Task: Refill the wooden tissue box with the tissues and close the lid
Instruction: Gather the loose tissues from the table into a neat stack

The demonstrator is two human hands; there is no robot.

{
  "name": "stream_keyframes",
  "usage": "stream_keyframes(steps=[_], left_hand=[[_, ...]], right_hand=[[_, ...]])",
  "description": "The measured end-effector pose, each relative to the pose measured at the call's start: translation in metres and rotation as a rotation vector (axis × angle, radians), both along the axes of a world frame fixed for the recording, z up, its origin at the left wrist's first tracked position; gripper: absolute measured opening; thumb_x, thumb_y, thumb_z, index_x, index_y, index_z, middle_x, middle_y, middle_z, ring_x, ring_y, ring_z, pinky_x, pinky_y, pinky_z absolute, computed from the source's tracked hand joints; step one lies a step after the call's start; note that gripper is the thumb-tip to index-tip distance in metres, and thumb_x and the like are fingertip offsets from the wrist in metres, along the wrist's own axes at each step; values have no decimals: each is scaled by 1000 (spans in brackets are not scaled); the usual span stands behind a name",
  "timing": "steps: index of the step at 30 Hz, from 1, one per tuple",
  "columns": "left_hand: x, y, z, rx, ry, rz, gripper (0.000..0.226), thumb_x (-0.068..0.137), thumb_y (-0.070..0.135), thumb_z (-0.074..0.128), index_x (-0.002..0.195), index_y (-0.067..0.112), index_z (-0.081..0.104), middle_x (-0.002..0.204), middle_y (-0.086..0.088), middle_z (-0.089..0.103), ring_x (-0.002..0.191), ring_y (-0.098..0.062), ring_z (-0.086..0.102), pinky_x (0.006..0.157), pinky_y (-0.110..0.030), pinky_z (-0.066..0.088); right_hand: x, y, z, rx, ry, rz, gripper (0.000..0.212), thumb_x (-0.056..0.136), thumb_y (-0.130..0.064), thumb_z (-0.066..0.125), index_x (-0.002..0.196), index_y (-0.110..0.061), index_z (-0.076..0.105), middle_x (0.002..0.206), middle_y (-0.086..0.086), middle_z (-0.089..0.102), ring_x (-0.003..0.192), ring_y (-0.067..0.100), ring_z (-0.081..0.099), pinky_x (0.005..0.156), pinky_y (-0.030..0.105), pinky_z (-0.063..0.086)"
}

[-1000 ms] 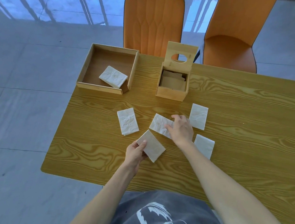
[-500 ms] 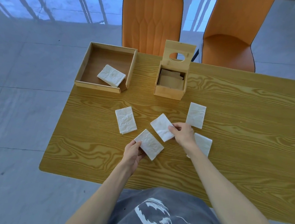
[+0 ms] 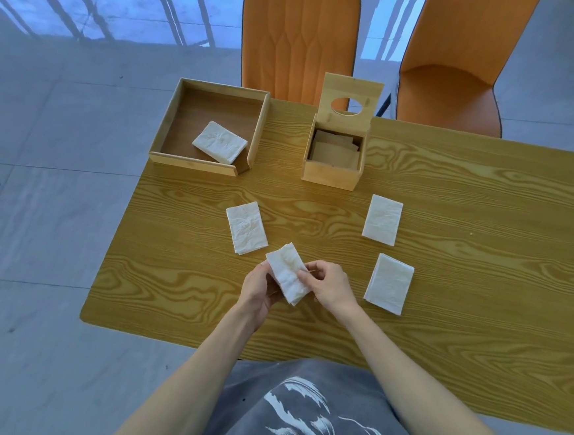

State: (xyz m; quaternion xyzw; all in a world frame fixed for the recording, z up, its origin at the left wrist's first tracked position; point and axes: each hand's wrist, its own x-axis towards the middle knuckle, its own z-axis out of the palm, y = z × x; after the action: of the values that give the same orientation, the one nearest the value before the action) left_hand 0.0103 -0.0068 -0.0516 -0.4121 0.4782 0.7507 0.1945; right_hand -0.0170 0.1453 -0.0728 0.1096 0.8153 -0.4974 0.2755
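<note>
The wooden tissue box (image 3: 330, 176) stands at the back of the table with its lid (image 3: 350, 102) tipped up and open; tissues lie inside it. Near the front edge, my left hand (image 3: 259, 290) and my right hand (image 3: 330, 284) both grip a small stack of white folded tissues (image 3: 288, 275) held just above the table. Three more folded tissues lie flat: one to the left (image 3: 246, 227), one to the right (image 3: 382, 219), one at the near right (image 3: 389, 283).
A shallow wooden tray (image 3: 169, 127) at the back left holds another tissue stack (image 3: 220, 142). Two orange chairs, one (image 3: 298, 29) behind the box and one (image 3: 455, 65) further right, stand beyond the wooden table (image 3: 483, 232). The table's left edge drops to grey floor.
My right hand carried the middle tissue over onto the one in my left hand. Both hands now hold the two together, lifted off the table.
</note>
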Motion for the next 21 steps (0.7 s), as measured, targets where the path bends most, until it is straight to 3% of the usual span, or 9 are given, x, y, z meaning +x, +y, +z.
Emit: stream_keyframes(steps=[4, 10, 13, 17, 21], left_hand=[[1, 0, -1, 16, -16, 25, 33, 103, 26, 41, 106, 6, 67, 94, -14, 75, 88, -29, 69, 78, -44, 55], [-1, 2, -4, 31, -36, 52, 41, 106, 30, 33, 118, 2, 60, 103, -19, 71, 93, -31, 67, 84, -45, 53], [-1, 4, -3, 32, -26, 24, 43, 103, 41, 41, 114, 6, 64, 105, -16, 72, 98, -29, 69, 91, -45, 54], [-1, 10, -8, -115, 28, -67, 27, 95, 11, 61, 120, 2, 59, 108, -18, 71, 97, -31, 70, 89, -48, 57], [-7, 20, -5, -139, 36, -117, 23, 95, 6, 60, 117, 3, 59, 102, -13, 70, 93, -26, 69, 88, -45, 57]], right_hand=[[1, 0, 2, 139, 78, 90, 21, 87, -35, 71, 99, -19, 75, 92, -3, 75, 87, 14, 69, 80, 35, 57], [-1, 3, 8, 257, 128, 148, 18, 90, -38, 66, 101, -25, 73, 97, -4, 75, 92, 16, 69, 80, 39, 56], [2, 3, 9, 325, 161, 164, 22, 90, -43, 64, 103, -26, 71, 98, -6, 75, 92, 16, 68, 77, 38, 56], [5, 11, 12, 395, 266, 91, 28, 90, -46, 64, 108, -24, 70, 100, -7, 70, 92, 13, 65, 74, 31, 54], [4, 40, 20, 447, 277, -141, 26, 93, -40, 63, 109, -22, 70, 96, -6, 68, 86, 14, 63, 67, 29, 49]])
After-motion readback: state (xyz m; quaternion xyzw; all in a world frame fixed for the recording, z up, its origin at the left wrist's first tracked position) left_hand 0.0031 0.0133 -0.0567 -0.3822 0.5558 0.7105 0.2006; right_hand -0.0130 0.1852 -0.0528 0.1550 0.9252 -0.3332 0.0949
